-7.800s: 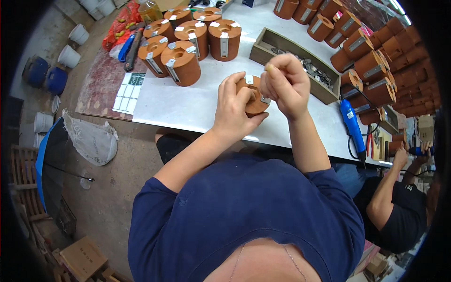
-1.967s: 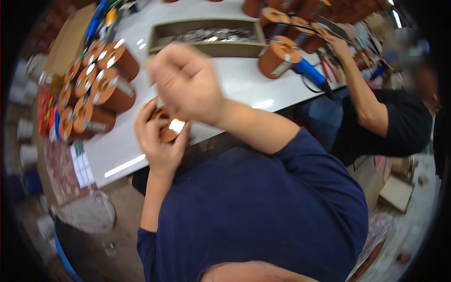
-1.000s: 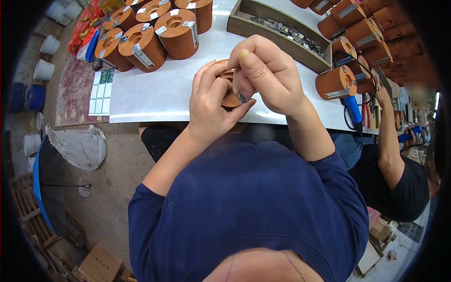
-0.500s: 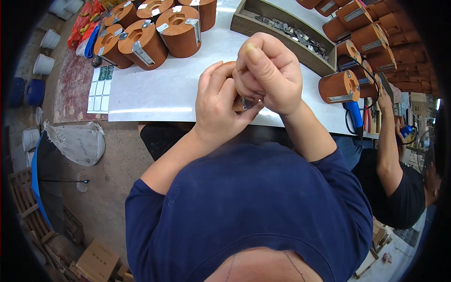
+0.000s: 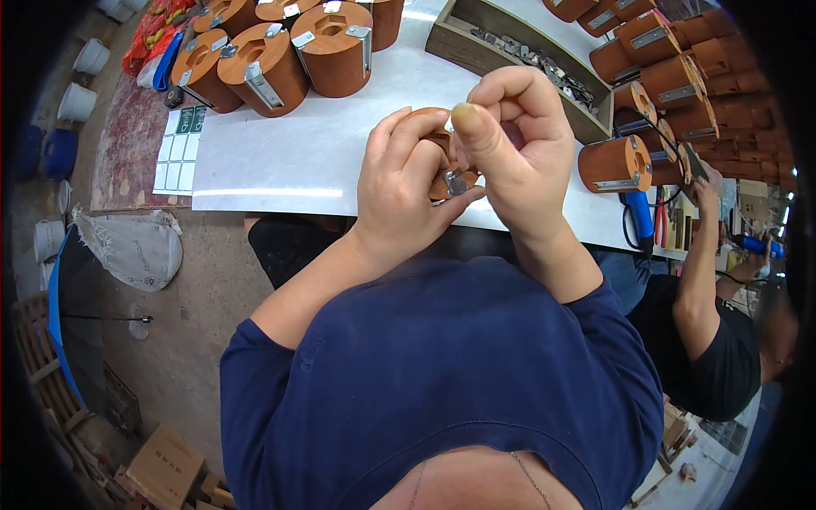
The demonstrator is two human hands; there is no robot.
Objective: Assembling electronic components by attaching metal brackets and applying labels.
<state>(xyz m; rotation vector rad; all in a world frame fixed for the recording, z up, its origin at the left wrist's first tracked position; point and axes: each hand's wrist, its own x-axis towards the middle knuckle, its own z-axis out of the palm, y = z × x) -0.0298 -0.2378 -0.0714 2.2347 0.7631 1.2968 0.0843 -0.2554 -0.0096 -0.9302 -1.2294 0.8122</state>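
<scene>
My left hand (image 5: 404, 174) is wrapped round an orange-brown cylindrical block (image 5: 435, 119) in front of my chest, at the table's near edge. Only parts of the block show between the fingers. A shiny metal clip (image 5: 457, 182) sits on it, close to my left thumb. My right hand (image 5: 527, 149) is raised just right of the block, its fingers curled and its thumb pointing left. Whatever lies between that thumb and the fingers, if anything, is hidden.
Several similar blocks with metal strips (image 5: 263, 72) stand at the far left of the white table (image 5: 272, 166). A wooden tray (image 5: 518, 89) holds small metal pieces. More blocks (image 5: 614, 163) are on the right, beside a blue-handled tool (image 5: 639, 217). A co-worker's arm (image 5: 701, 272) reaches in there.
My right hand has shifted right and slightly down, away from the block, and its fingers have loosened a little. More of the block and its metal clip now shows. My left hand keeps its hold.
</scene>
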